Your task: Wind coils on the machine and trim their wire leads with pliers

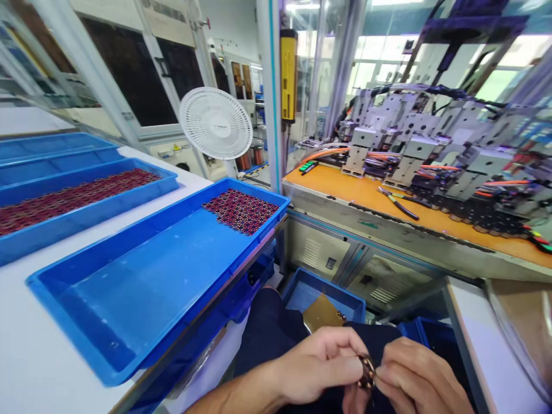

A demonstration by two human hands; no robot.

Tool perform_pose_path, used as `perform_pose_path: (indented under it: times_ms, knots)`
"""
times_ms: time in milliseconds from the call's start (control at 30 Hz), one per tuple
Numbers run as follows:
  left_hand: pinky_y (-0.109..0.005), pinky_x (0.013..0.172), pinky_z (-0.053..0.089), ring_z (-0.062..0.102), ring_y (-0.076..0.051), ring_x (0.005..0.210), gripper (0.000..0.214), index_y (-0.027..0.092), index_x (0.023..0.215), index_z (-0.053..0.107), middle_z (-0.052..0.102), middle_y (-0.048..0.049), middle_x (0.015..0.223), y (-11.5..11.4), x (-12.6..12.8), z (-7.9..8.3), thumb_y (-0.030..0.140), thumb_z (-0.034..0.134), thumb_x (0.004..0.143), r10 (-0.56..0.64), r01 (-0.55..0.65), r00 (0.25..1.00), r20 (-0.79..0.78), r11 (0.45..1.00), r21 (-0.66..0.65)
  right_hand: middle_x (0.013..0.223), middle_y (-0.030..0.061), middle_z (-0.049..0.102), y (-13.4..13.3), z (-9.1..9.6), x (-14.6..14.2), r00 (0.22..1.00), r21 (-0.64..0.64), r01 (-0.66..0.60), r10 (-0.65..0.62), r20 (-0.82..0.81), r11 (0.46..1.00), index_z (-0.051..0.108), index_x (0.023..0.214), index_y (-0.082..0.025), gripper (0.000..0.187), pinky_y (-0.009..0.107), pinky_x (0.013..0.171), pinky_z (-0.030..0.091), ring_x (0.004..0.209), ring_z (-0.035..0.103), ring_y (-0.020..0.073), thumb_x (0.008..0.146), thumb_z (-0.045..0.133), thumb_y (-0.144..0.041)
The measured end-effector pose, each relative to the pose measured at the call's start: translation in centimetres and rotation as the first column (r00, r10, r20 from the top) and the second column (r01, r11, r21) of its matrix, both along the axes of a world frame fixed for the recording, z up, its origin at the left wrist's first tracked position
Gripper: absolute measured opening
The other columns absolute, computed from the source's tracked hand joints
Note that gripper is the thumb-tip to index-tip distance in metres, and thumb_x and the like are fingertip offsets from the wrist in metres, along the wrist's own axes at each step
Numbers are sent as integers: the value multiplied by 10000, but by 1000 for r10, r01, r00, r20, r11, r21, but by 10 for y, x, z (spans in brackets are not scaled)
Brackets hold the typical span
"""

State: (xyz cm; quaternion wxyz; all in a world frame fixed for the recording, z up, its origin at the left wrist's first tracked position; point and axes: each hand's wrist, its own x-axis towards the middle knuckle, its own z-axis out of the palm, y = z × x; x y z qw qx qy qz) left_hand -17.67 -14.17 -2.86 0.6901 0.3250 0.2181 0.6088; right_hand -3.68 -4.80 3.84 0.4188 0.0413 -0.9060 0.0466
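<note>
In front of my lap, my left hand [321,365] is closed round a small ring-shaped copper-wound coil part [366,371], dark with copper-coloured spots, thumb across its near side. My right hand [420,374] is closed too, its thumb and fingertips pinched at the right edge of the same part. Whether a fine wire lies in that pinch is too small to tell. Left of my hands, a long blue tray [142,299] bears a block of dark red and copper round parts [241,210] at its far end.
Another blue tray [168,184] with rows of similar parts stands further left. A lower blue bin [357,307] holds brown card [323,313] beyond my knees. Pliers [403,206] lie on the orange machine bench [328,183], before metal fixtures [414,158]. A white fan [215,123] stands behind.
</note>
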Motion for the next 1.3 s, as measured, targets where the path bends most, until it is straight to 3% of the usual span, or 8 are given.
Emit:
perform_pose_path:
  times_ms: [167,400,500,600,733,1033,1200,1300]
  knots:
    - [-160,517,448,606,-75,512,269,195,948,501,629,28,664,-5,-2,12,351,699,853,184,-183,979,-91,983,25,731,27,644,6,3,-4,999,-89,42,-42,1,995,576,875,-160,208,227,607,509,664,616,118,1014,422,-145]
    - [-243,720,503,639,-146,839,367,214,791,538,630,-5,962,-5,-3,24,272,868,640,458,-458,889,7,888,32,735,39,616,6,1,-8,996,-202,89,-85,28,975,568,864,-148,203,248,612,473,677,567,133,1000,418,-144]
    - [-249,720,486,624,-189,921,397,247,905,594,637,-28,976,-5,-8,22,434,841,657,422,-422,906,34,906,-5,774,56,640,7,1,-9,1000,-178,-24,23,-9,984,568,893,-138,208,250,660,495,734,597,143,1007,395,-156]
    - [-247,649,460,622,-167,778,420,190,978,638,642,-67,901,-5,-11,17,565,679,792,186,-187,982,-23,975,-123,759,64,628,8,1,-11,993,-115,-110,104,-51,987,567,875,-128,240,243,661,495,725,598,145,1015,376,-172]
    - [-217,590,421,575,-107,587,389,147,882,638,584,-13,683,-6,-12,13,535,635,845,-40,30,998,-45,978,-208,699,46,593,9,3,-7,992,-110,-120,115,-54,987,559,829,-133,281,233,611,467,649,557,132,1023,363,-187]
    - [-164,487,404,545,-70,456,279,236,981,523,599,54,584,-4,-8,18,388,709,838,153,-168,981,-122,979,-119,746,37,620,6,0,1,998,-186,56,-53,18,981,570,869,-135,221,258,617,433,687,559,136,1009,400,-159]
    - [-226,616,501,657,-149,753,354,207,798,583,664,-14,944,-7,-2,23,311,874,626,397,-399,916,-57,917,-16,762,33,615,4,2,1,996,-262,89,-80,44,961,558,848,-151,219,244,647,438,715,562,128,1007,408,-157]
    - [-278,726,515,645,-178,810,378,177,666,539,662,-29,892,-9,-1,27,321,883,598,455,-456,890,-12,890,-11,751,24,605,4,4,-1,998,-284,56,-47,36,957,550,860,-156,212,236,647,438,706,553,121,1012,404,-169]
